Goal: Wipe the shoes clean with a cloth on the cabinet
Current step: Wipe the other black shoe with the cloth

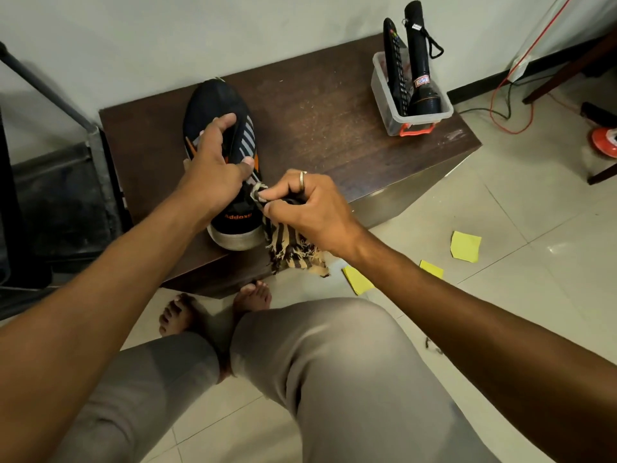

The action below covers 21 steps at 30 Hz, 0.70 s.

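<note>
left hand [213,168] grips black shoe [220,128] on cabinet [334,128]; right hand [307,208] pinches striped cloth [290,248] against it

Single view: head-worn, wide-angle, aimed forward and steeply down. Lens sits above person's own knees [320,345], which fill lower frame, nearest; bare feet [253,295] just beyond. Both forearms enter from bottom corners and converge at centre. Left hand [213,165] and right hand [310,208] meet mid-frame, close, at shoe [213,101] and cloth [293,252]. Counter [334,128] seen from above, near, within arm's reach; far edge meets wall [200,35] at top. Tiled floor [500,295] runs along right side. Straight edges bow toward borders.
</note>
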Each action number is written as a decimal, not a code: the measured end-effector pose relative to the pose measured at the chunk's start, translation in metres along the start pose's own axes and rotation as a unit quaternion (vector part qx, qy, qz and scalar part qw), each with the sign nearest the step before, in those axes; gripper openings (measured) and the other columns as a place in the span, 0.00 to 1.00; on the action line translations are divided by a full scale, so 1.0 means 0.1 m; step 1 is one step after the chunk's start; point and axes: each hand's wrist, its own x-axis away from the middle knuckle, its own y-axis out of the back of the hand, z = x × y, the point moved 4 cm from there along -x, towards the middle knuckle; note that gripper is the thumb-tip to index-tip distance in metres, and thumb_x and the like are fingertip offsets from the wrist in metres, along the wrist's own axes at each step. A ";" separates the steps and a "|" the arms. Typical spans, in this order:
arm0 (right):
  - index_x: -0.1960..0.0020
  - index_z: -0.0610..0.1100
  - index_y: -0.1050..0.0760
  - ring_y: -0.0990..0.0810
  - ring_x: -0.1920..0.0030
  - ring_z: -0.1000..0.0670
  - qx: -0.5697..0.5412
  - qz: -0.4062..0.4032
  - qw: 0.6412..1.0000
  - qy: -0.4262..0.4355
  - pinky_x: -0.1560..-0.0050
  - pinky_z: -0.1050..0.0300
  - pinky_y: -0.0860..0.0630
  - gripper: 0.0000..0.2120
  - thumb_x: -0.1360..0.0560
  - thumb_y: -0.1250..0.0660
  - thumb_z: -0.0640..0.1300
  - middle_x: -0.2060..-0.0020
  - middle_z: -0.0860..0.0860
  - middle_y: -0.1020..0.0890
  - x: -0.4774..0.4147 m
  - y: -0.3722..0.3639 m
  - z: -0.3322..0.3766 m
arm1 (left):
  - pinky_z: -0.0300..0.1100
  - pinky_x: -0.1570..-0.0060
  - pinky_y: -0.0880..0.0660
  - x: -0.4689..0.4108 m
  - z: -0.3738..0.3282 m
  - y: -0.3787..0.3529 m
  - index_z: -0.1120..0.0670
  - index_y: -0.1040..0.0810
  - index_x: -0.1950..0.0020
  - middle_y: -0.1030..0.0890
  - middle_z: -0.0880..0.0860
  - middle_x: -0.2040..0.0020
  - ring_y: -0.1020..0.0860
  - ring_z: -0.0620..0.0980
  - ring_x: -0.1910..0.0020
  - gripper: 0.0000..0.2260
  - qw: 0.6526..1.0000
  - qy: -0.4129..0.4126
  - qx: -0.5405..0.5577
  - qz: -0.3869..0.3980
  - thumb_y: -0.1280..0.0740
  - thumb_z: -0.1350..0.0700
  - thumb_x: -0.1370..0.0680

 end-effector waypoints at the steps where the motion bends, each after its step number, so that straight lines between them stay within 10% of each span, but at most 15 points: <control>1: 0.53 0.44 0.15 0.18 0.56 0.57 -0.002 -0.002 1.000 0.020 0.52 0.59 0.22 0.07 0.28 0.25 0.34 0.59 0.59 0.18 0.03 -0.01 0.01 | 0.61 0.26 0.37 0.00 0.00 0.00 0.17 0.39 0.40 0.33 0.43 0.24 0.34 0.54 0.25 0.27 1.000 -0.004 0.000 0.002 0.31 0.43 0.28; 12: 0.53 0.35 0.16 0.19 0.54 0.51 0.098 -0.052 0.975 0.191 0.51 0.60 0.22 0.05 0.28 0.25 0.29 0.55 0.43 0.21 0.21 -0.10 -0.03 | 0.61 0.23 0.43 -0.01 -0.02 -0.02 0.17 0.37 0.42 0.37 0.44 0.21 0.37 0.50 0.22 0.26 1.000 -0.013 -0.004 0.015 0.32 0.45 0.28; 21: 0.51 0.36 0.16 0.18 0.50 0.54 0.081 -0.073 0.983 0.147 0.46 0.61 0.23 0.06 0.27 0.26 0.30 0.53 0.45 0.18 0.04 -0.05 -0.03 | 0.62 0.22 0.46 -0.03 -0.01 -0.03 0.14 0.40 0.46 0.38 0.44 0.20 0.42 0.49 0.20 0.27 0.999 -0.032 -0.012 0.012 0.32 0.46 0.28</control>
